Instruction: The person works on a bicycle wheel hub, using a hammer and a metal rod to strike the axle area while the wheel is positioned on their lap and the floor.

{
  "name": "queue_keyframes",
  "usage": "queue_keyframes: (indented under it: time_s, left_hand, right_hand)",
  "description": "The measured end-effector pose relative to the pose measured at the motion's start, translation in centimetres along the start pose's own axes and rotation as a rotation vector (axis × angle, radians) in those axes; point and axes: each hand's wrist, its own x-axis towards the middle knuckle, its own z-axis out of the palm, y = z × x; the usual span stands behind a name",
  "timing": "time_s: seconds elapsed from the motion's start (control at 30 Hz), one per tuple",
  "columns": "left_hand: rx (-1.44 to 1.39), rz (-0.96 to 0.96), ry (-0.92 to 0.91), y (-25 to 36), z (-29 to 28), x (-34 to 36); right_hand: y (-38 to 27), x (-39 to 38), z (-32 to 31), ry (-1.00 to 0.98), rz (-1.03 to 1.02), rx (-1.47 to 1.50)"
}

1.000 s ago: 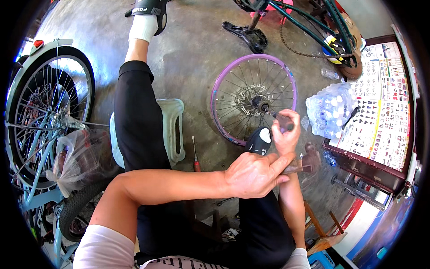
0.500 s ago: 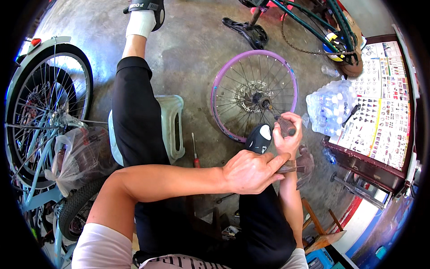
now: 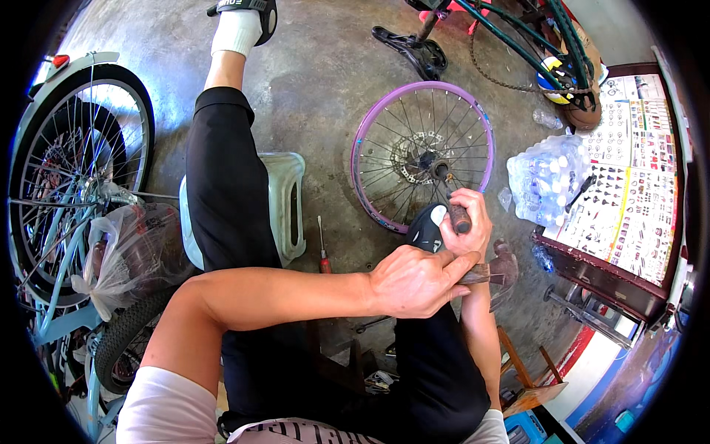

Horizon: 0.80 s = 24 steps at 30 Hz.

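The left hand [image 3: 416, 283] was closed in a fist around the wooden handle of a hammer [image 3: 497, 268], whose dark metal head stuck out to the right of the knuckles, over the person's right knee. Just above it, the right hand [image 3: 464, 222] was curled tight around a short dark cylindrical part [image 3: 459, 218] held upright; what kind of part it was could not be told. The two hands sat close together, almost touching, with the left forearm crossing the lap from the lower left.

Beyond the right hand, a purple-rimmed bicycle wheel [image 3: 423, 154] lay flat on the concrete floor [image 3: 325, 89], its hub and disc near the middle, its near edge just beside the knee. Left of the hands, a red-handled screwdriver [image 3: 322, 251] lay on the floor next to a pale green plastic stool [image 3: 285, 200] under the left leg. Bare concrete lay open between the stool and the wheel and further up toward the sandalled foot [image 3: 240, 18].

To the right, a shrink-wrapped pack of water bottles [image 3: 547, 181] rested against a dark cabinet covered by a printed parts chart [image 3: 629, 170]. At the far left stood a light blue bicycle [image 3: 66, 192] with a clear plastic bag [image 3: 122, 248] hanging from it, hemming in that side. A dark green bicycle frame [image 3: 518, 37] lay along the top edge.
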Motion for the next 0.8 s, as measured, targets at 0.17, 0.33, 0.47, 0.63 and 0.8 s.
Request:
queue_keyframes:
  time_s: [0.17,0.33,0.47,0.63,0.8]
  left_hand:
    - [0.016,0.031,-0.005,0.3,-0.2,0.0]
    - [-0.007,0.044,0.025,0.3,-0.2,0.2]
    - [-0.003,0.035,0.023,0.1,-0.1,0.1]
    - [0.016,0.035,0.020,0.0,-0.1,0.1]
    - [0.008,0.029,0.008,0.0,-0.2,0.1]
  right_hand:
    - [1.2,-0.4,0.1,0.285,0.233,0.325]
    - [1.9,0.4,0.3,0.285,0.435,0.309]
    - [2.3,0.0,0.8,0.284,0.369,0.197]
    - [1.7,0.8,1.1,0.272,0.350,0.077]
    - [-0.1,1.8,0.8,0.259,0.223,-0.090]
